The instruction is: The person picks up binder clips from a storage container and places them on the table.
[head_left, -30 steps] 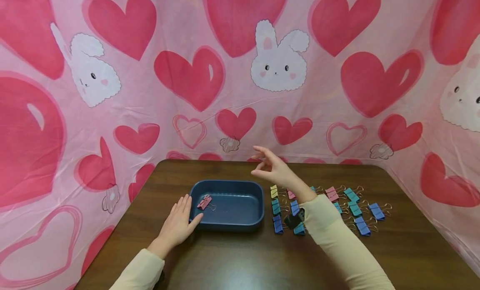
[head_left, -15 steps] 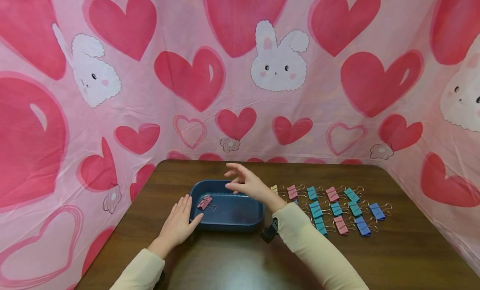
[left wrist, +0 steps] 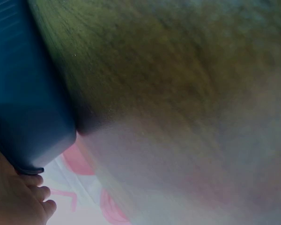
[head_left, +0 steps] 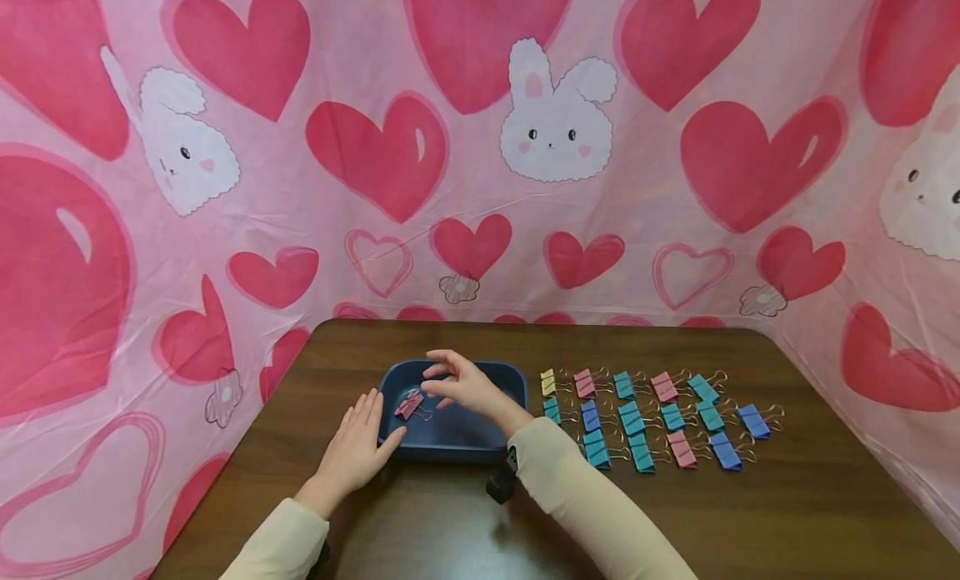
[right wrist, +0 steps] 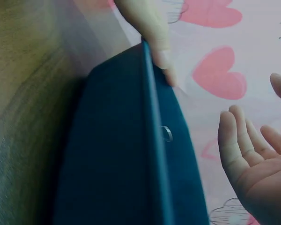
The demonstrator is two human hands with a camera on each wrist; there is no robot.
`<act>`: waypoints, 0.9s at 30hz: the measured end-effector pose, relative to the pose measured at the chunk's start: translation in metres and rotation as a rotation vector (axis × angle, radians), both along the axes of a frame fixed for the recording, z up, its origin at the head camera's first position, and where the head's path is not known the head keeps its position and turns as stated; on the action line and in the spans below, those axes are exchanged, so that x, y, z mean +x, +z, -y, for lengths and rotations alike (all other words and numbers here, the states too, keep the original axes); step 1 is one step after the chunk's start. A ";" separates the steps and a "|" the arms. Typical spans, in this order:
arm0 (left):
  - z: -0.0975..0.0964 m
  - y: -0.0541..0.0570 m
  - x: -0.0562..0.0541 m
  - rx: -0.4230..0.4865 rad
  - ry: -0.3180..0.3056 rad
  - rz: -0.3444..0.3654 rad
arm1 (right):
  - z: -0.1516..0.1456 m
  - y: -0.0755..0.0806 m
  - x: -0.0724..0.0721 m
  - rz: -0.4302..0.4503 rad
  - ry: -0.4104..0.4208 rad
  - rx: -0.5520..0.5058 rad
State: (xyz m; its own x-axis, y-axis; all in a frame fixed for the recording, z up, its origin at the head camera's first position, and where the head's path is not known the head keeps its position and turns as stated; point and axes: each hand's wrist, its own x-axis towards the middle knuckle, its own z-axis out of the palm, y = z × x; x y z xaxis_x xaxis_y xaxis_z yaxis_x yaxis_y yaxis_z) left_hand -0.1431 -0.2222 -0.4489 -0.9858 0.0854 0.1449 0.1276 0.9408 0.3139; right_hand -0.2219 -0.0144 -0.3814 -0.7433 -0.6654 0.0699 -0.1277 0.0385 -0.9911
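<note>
A dark blue rectangular tray point(head_left: 468, 455) stands on the table, with a pink binder clip point(head_left: 408, 406) lying inside near its left end. My left hand point(head_left: 351, 448) rests along the tray's left rim, fingers straight and thumb over the near corner. Above the tray hovers my right hand point(head_left: 467, 390), its fingers loosely bent, just right of the pink clip. In the right wrist view nothing lies between the right thumb and fingers point(right wrist: 228, 133). That view also shows the left thumb point(right wrist: 161, 54) over the tray's rim and a clip's wire loop point(right wrist: 166, 133) inside.
Right of the tray, several binder clips lie in rough rows, among them a yellow clip point(head_left: 548, 383), a teal clip point(head_left: 641, 453) and a blue clip point(head_left: 753, 423). A pink cloth point(head_left: 645, 197) with hearts and rabbits hangs behind the brown table point(head_left: 420, 522).
My right hand has moved left and lower, from beyond the tray's right back corner to over its middle. The left hand, tray and pink clip stay put.
</note>
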 end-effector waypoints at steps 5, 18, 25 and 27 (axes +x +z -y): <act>0.001 -0.001 0.000 -0.001 -0.003 -0.001 | 0.014 -0.026 -0.008 0.046 -0.047 0.012; 0.001 -0.001 0.000 0.003 -0.016 -0.025 | 0.033 -0.050 -0.008 0.151 -0.114 0.081; 0.002 -0.002 0.001 0.004 -0.018 -0.039 | 0.037 -0.056 -0.010 0.186 -0.102 0.163; 0.002 -0.002 0.001 0.007 -0.018 -0.038 | 0.038 -0.057 -0.010 0.194 -0.091 0.166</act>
